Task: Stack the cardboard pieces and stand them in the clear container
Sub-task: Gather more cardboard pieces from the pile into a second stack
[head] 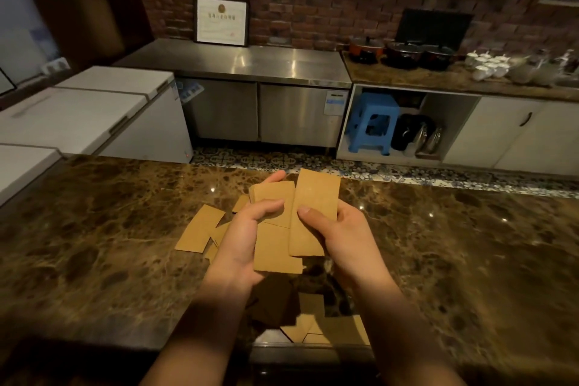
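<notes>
My left hand [241, 238] grips a small stack of tan cardboard pieces [273, 197] above the marble counter, thumb across its front. My right hand [341, 235] holds a single long cardboard piece [315, 213] upright beside that stack, thumb pressed on its face. More loose cardboard pieces lie flat on the counter: one to the left [199, 229], one under my hands [277, 251], and several near the front edge [316, 323] between my forearms. No clear container shows in this view.
The dark brown marble counter [109, 229] stretches wide on both sides. Beyond it stand white chest freezers [94, 110], a steel worktop [238, 63], a blue stool [372, 122] and a shelf with pots [404, 53].
</notes>
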A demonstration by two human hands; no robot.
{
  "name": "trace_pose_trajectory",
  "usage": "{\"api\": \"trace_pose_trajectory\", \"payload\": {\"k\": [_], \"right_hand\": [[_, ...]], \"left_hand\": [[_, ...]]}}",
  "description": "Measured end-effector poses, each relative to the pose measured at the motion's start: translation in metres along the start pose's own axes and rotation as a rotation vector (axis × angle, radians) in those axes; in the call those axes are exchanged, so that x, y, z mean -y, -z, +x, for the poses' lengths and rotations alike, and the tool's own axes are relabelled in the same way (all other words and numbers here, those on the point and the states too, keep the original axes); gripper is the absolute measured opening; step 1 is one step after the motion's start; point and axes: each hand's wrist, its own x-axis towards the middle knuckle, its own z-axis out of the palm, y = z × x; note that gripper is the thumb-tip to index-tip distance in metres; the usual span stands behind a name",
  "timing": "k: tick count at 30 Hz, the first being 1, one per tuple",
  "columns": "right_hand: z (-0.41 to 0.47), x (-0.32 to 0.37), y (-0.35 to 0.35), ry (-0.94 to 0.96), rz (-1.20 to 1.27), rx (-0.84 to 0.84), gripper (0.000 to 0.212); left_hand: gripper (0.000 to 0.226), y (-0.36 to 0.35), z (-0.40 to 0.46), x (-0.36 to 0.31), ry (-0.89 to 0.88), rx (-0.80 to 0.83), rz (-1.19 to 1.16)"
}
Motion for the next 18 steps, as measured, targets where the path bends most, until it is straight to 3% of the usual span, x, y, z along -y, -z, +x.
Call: {"api": "trace_pose_trajectory", "payload": {"k": [2,7,9,14,18], "right_hand": [[0.0,0.001,0.001,0.021,-0.019,-0.02,0.015],[0.005,0.002,0.008,-0.169,0.266,-0.067,0.016],[0.007,0.002,0.007,-0.122,0.288,-0.052,0.022],[0.0,0.009,0.006,0.392,-0.029,0.056,0.034],[-0.002,-0.006,0.004,0.387,-0.344,0.106,0.05]], "left_hand": [[0.045,0.002,0.001,0.0,-0.003,-0.007,-0.059],[0.027,0.01,0.002,0.0,0.06,-0.062,-0.202],[0.036,0.01,0.002,0.001,0.141,-0.08,-0.182],[0.047,0.012,0.003,0.005,0.232,-0.077,-0.195],[0.045,0.013,0.005,0.0,0.199,-0.033,-0.161]]}}
